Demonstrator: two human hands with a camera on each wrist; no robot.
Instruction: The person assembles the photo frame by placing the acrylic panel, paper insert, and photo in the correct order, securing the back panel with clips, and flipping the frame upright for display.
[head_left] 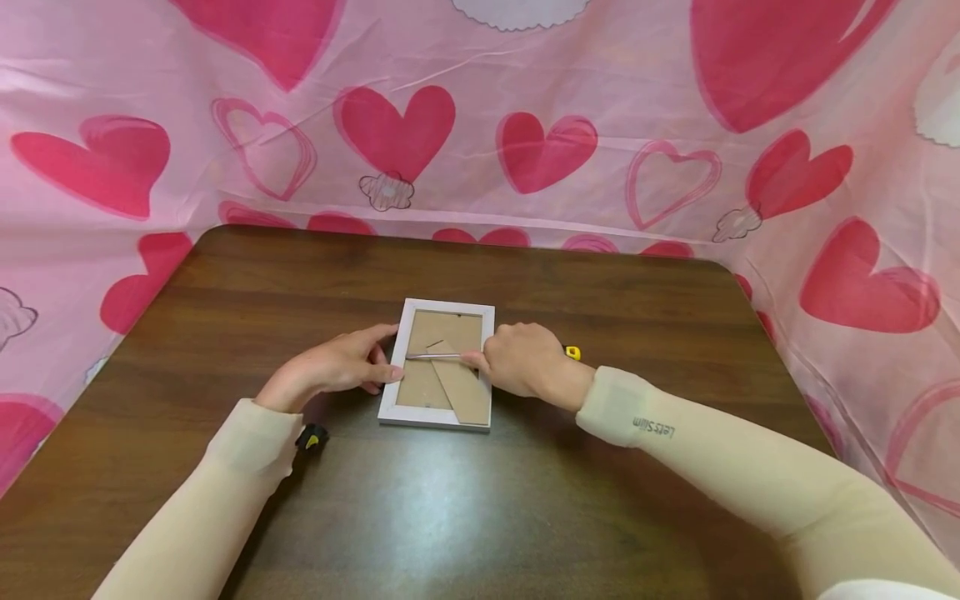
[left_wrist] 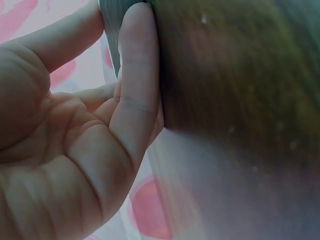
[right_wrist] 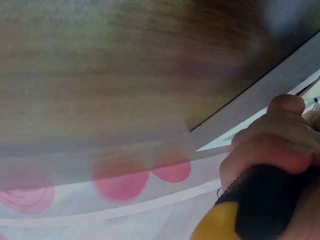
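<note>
A white picture frame (head_left: 420, 416) lies back side up on the table, showing its brown backing board (head_left: 422, 387) and a slanted stand flap (head_left: 468, 393). My left hand (head_left: 337, 362) grips the frame's left edge, with the thumb over the border and other fingers along the side. In my right hand (head_left: 527, 358) is a screwdriver with a black and yellow handle (right_wrist: 262, 205). Its metal shaft (head_left: 437, 357) reaches leftward across the flap, and the tip is at the inner edge of the left border. The right hand's knuckles overlap the right border.
The dark wooden table (head_left: 600, 492) extends around the frame on all sides. A small black object with a yellow mark (head_left: 311, 437) shows beside the left cuff. A pink cloth with red hearts (head_left: 547, 150) hangs behind the table and along both sides.
</note>
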